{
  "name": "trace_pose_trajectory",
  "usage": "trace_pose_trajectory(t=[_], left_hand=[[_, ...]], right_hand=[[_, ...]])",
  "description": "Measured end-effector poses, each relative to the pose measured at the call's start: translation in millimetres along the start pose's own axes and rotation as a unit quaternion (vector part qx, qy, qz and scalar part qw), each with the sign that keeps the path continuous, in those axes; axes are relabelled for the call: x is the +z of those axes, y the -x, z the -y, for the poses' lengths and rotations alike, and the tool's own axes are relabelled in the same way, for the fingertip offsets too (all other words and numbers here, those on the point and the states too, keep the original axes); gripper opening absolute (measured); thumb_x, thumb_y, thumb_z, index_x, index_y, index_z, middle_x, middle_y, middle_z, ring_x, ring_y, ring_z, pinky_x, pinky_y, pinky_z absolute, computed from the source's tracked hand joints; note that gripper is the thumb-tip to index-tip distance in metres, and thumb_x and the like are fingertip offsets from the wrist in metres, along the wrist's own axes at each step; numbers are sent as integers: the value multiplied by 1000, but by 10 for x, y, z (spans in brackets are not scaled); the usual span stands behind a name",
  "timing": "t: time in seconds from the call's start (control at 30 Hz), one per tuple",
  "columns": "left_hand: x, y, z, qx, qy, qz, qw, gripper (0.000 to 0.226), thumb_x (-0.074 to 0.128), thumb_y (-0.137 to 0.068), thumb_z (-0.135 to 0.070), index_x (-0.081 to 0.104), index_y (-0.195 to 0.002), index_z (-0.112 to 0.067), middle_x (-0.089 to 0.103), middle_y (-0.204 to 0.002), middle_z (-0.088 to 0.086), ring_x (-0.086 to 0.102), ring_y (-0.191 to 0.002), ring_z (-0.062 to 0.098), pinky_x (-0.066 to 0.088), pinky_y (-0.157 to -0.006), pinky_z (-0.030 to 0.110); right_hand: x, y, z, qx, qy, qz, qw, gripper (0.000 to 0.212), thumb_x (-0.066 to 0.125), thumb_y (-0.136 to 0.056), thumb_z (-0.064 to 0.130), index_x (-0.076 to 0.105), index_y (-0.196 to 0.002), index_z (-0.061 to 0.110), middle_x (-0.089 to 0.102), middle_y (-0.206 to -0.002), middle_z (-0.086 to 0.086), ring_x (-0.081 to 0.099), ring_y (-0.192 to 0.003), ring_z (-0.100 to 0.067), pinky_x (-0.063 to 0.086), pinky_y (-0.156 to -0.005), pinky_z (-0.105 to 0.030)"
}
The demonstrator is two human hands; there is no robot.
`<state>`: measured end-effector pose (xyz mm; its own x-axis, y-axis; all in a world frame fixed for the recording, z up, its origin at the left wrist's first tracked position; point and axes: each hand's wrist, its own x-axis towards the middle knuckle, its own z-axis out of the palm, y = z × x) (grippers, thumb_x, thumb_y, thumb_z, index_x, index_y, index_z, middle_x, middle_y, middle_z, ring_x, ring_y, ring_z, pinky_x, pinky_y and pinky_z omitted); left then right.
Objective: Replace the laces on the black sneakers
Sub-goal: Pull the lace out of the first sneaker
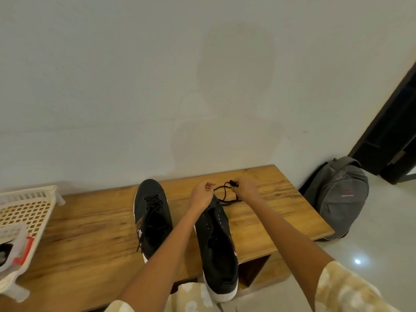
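Both hands (201,194) (246,189) pinch the lace (225,194); backpack (337,197) logo unreadable.

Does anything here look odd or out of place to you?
Nothing looks damaged or spilled. The right sneaker has bare eyelets and its heel sticks out past the bench edge, while the left sneaker is still laced. Both hands, left and right, hold a dark lace with red beyond the shoe's toe.

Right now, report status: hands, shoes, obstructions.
Left hand and right hand pinching red-black lace. Right shoe unlaced, left shoe laced. Bench unobstructed around them.
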<state>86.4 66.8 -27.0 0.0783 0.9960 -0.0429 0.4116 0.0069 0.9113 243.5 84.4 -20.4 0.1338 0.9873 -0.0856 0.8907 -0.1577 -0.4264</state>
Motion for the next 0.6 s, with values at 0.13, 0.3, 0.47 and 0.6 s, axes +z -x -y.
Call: trace_pose_trajectory(t=[0.13, 0.3, 0.47, 0.6], left_hand=[[104, -229, -59, 14, -32, 25, 999, 29, 44, -94, 1, 60, -116, -8, 60, -119, 6, 54, -109, 16, 41, -89, 21], [195, -374, -76, 30, -43, 33, 998, 29, 43, -94, 0, 61, -114, -7, 61, -119, 7, 55, -111, 18, 41, -90, 22], [236, -387, -59, 40, -49, 55, 996, 36, 44, -88, 6, 62, -116, -9, 61, -118, 6, 55, -113, 19, 41, -88, 21], [222, -322, -174, 68, -1, 109, 992, 47, 58, -91, -12, 45, -136, -13, 49, -135, -1, 43, -127, 13, 36, -103, 26]], right_hand=[[390, -119, -186, -48, 43, 83, 994, 30, 56, -92, 15, 62, -121, 10, 60, -124, -10, 55, -113, -25, 42, -84, -29], [617, -184, -381, -120, 119, 34, 985, 26, 61, -88, 14, 68, -112, 20, 58, -123, 0, 51, -117, -26, 47, -86, -37], [506, -184, -339, -107, 136, 25, 985, 24, 51, -94, 20, 58, -117, 15, 62, -117, -5, 55, -110, -26, 46, -76, -35], [68, -128, -229, -125, -96, 49, 986, 13, 52, -94, 14, 57, -104, 8, 61, -88, -6, 59, -82, -22, 42, -64, -31]])
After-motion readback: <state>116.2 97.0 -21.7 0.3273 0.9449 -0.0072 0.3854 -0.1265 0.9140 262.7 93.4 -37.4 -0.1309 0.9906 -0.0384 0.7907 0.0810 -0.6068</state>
